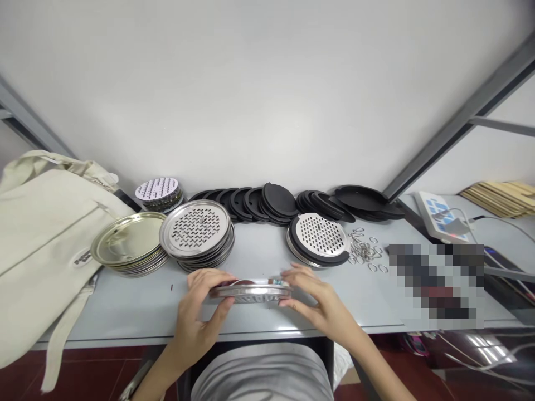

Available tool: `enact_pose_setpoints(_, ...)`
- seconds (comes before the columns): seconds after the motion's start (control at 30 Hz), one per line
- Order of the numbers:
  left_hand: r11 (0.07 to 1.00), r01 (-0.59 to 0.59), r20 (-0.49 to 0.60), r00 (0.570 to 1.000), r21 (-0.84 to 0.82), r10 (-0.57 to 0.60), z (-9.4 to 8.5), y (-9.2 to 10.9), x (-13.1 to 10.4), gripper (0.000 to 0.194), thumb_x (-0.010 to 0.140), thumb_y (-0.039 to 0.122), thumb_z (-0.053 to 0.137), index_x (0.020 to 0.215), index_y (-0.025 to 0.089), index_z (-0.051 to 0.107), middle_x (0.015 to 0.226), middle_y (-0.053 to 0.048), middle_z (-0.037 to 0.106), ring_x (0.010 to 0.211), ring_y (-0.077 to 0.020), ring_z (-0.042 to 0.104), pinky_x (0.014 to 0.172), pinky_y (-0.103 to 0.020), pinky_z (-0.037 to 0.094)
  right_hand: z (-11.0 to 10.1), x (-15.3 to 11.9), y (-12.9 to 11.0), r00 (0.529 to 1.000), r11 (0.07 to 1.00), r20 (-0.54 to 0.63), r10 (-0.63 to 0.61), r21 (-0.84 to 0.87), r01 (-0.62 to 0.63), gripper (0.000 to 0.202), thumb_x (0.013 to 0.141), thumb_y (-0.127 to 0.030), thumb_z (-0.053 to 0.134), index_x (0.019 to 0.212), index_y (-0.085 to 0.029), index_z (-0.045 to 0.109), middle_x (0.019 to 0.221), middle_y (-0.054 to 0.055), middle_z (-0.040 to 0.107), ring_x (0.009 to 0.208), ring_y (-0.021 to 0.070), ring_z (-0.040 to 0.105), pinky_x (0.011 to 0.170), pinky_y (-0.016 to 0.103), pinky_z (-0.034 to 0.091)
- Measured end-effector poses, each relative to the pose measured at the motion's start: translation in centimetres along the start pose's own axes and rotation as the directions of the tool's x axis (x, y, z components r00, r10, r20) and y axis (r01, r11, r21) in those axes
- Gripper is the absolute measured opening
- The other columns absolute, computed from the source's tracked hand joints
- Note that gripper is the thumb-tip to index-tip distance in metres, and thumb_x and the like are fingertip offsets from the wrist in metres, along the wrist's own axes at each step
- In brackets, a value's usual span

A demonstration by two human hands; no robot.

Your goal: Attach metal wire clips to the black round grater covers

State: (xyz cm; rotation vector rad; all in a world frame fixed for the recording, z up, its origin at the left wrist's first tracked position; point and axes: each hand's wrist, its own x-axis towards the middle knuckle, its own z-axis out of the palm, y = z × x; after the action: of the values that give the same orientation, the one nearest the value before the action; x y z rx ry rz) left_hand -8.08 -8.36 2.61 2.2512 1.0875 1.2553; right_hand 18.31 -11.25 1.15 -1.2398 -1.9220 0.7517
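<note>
My left hand (200,312) and my right hand (315,301) grip a shiny round metal lid (254,291) between thumbs and fingers, one at each side. The lid is tilted nearly edge-on above the table's front part. Its upper face mirrors the surroundings, and slot-like marks show on its lower side. Behind my left hand stands a stack of rimmed metal discs topped by a perforated grater plate (200,227). Beyond my right hand, another perforated plate (321,234) lies in a black ring on a small stack.
Gold-toned lids (129,239) are stacked at left beside a cream bag (50,234). A pile of grater discs (157,190) and several black discs (279,200) line the wall. Small metal rings and clips (365,250) lie right. A power strip (441,217) sits farther right.
</note>
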Motion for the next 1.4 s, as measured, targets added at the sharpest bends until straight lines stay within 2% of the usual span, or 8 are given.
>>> enact_pose_setpoints(0.37, 0.997, -0.069, 0.02, 0.997, 0.027, 0.069, -0.5, 0.0, 0.0, 0.011, 0.088, 0.027, 0.063, 0.098, 0.024, 0.064, 0.09, -0.002, 0.072, 0.087, -0.0217, 0.064, 0.09, -0.038, 0.034, -0.7, -0.7, -1.7, 0.996, 0.997, 0.036, -0.078, -0.008, 0.078, 0.015, 0.095, -0.022, 0.054, 0.109, -0.023, 0.057, 0.102, 0.006, 0.065, 0.121, 0.0221, 0.053, 0.099, 0.029, 0.042)
enact_pose_setpoints(0.53, 0.984, 0.152, -0.016, 0.988, -0.089, -0.154, -0.3, 0.0, -0.3, 0.013, 0.085, 0.034, 0.065, 0.09, 0.022, 0.066, 0.082, -0.002, 0.069, 0.079, -0.0208, 0.061, 0.084, -0.035, 0.039, 0.1, -0.9, -1.9, 0.994, 0.996, -0.099, -0.055, 0.069, 0.062, 0.011, 0.093, -0.022, 0.058, 0.103, -0.022, 0.055, 0.097, 0.005, 0.062, 0.102, 0.0195, 0.06, 0.089, 0.027, 0.045)
enact_pose_setpoints(0.7, 0.659, 0.575, 0.135, 0.794, -0.485, -0.593, 0.6, 0.7, -0.4, 0.025, 0.086, 0.043, 0.063, 0.092, 0.019, 0.062, 0.08, -0.002, 0.066, 0.076, -0.0179, 0.061, 0.067, -0.024, 0.045, 0.6, -0.6, -2.2, 0.993, 0.933, 0.027, 0.116, 0.34, -0.118, 0.014, 0.091, -0.033, 0.059, 0.096, -0.02, 0.056, 0.088, 0.002, 0.062, 0.084, 0.017, 0.06, 0.079, 0.027, 0.047)
enact_pose_setpoints(0.83, 0.398, 0.657, 0.247, 0.667, -0.64, -0.703, 1.2, 1.6, 0.1, 0.032, 0.081, 0.048, 0.067, 0.089, 0.017, 0.061, 0.082, -0.003, 0.067, 0.074, -0.0178, 0.061, 0.066, -0.024, 0.046, 0.6, -0.6, -2.1, 0.933, 0.809, 0.349, 0.089, 0.52, -0.272, 0.023, 0.088, -0.038, 0.063, 0.083, -0.015, 0.063, 0.075, 0.003, 0.067, 0.077, 0.0184, 0.063, 0.075, 0.028, 0.048)
enact_pose_setpoints(0.93, 0.304, 0.702, 0.327, 0.612, -0.644, -0.72, 1.4, 2.0, 0.4, 0.033, 0.08, 0.048, 0.068, 0.088, 0.017, 0.062, 0.082, -0.003, 0.068, 0.075, -0.0187, 0.062, 0.069, -0.026, 0.047, 0.6, -0.7, -1.5, 0.917, 0.675, 0.365, 0.161, 0.637, -0.373, 0.031, 0.091, -0.043, 0.058, 0.077, -0.015, 0.061, 0.053, -0.004, 0.056, 0.052, 0.0115, 0.055, 0.059, 0.024, 0.043)
enact_pose_setpoints(1.07, 0.283, 0.759, 0.428, 0.587, -0.586, -0.688, 1.6, 1.9, 0.3, 0.03, 0.08, 0.046, 0.068, 0.088, 0.018, 0.065, 0.078, -0.003, 0.066, 0.078, -0.0194, 0.059, 0.071, -0.026, 0.046, 0.5, -0.5, -0.4, 0.872, 0.518, 0.269, 0.409, 0.718, -0.465, 0.045, 0.085, -0.051, 0.062, 0.058, -0.017, 0.05, 0.041, -0.01, 0.034, 0.038, 0.0047, 0.028, 0.041, 0.02, 0.023)
enact_pose_setpoints(1.2, 0.226, 0.803, 0.572, 0.561, -0.552, -0.598, 2.4, 1.0, -0.1, 0.032, 0.08, 0.047, 0.067, 0.084, 0.015, 0.066, 0.069, -0.001, 0.06, 0.066, -0.0152, 0.053, 0.068, -0.027, 0.045, 0.7, -0.2, 0.0, 0.757, 0.331, 0.24, 0.608, 0.79, -0.516, 0.054, 0.081, -0.059, 0.062, 0.051, -0.02, 0.04, 0.038, -0.01, 0.025, 0.037, 0.006, 0.028, 0.039, 0.021, 0.024)
enact_pose_setpoints(1.4, 0.101, 0.759, 0.573, 0.565, -0.643, -0.594, 3.5, -0.2, -0.6, 0.029, 0.081, 0.042, 0.069, 0.081, 0.014, 0.065, 0.07, -0.001, 0.057, 0.064, -0.0122, 0.049, 0.061, -0.024, 0.039, 0.6, -0.5, 0.1, 0.833, 0.356, 0.4, 0.383, 0.768, -0.533, 0.056, 0.087, -0.06, 0.055, 0.049, -0.019, 0.045, 0.038, -0.009, 0.033, 0.037, 0.0071, 0.037, 0.055, 0.027, 0.046)
